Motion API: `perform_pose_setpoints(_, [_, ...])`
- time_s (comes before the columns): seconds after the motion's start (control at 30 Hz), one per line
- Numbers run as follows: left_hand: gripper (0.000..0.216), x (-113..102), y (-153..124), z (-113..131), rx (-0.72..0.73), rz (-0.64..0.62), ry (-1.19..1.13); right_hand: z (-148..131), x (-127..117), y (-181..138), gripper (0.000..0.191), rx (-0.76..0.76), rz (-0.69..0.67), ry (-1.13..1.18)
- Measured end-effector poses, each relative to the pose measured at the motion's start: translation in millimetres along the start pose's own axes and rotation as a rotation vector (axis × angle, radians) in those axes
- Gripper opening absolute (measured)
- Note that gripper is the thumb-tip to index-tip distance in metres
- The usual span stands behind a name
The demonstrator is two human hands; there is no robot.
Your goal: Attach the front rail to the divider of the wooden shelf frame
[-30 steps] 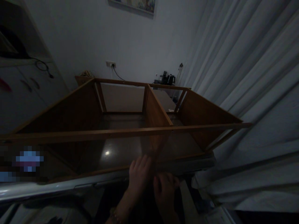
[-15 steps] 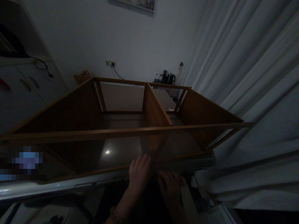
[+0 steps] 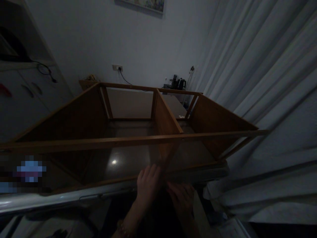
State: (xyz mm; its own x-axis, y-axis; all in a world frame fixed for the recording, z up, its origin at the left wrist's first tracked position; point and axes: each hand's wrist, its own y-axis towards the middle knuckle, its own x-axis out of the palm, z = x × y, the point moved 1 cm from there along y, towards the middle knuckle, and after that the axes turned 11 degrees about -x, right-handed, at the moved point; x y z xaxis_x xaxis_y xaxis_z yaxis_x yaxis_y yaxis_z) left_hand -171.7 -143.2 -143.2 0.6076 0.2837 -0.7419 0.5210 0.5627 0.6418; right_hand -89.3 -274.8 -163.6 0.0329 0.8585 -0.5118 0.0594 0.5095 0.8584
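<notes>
A brown wooden cabinet frame (image 3: pixel 128 141) with a middle divider (image 3: pixel 165 115) lies on its back on a shiny table top. My left hand (image 3: pixel 147 185) rests at the frame's near lower rail, just below the divider, fingers curled over the edge. Right beside it, my right hand (image 3: pixel 182 197) is at the table's near edge, its fingers bent; the dim light hides whether it holds anything. A bracelet shows on my left wrist.
White curtains (image 3: pixel 260 99) hang close on the right. White cupboards (image 3: pixel 27 96) stand at the left. A wall socket with a cable (image 3: pixel 117 68) and a dark kettle (image 3: pixel 180 84) are at the back wall. The table's metal edge (image 3: pixel 61 198) runs along the front.
My right hand has shifted slightly right and down along the table edge. My left hand and the frame stay in place.
</notes>
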Motion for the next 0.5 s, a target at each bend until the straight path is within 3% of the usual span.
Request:
perform_pose_setpoints(0.13, [0.015, 0.5, -1.4, -1.2, -0.009, -0.002, -0.014, 3.3, 3.3, -2.9, 0.018, 0.026, -0.038, 0.171])
perform_pose_setpoints(0.3, [0.017, 3.5, -4.0, -2.6, -0.022, -0.064, -0.036, 8.3, 6.2, -1.0, 0.013, 0.194, -0.091, 0.437])
perform_pose_setpoints(0.5, [0.016, -1.8, 0.2, -2.1, 0.012, -0.047, -0.02, -0.4, 11.4, -2.6, 0.017, 0.239, -0.022, 0.434])
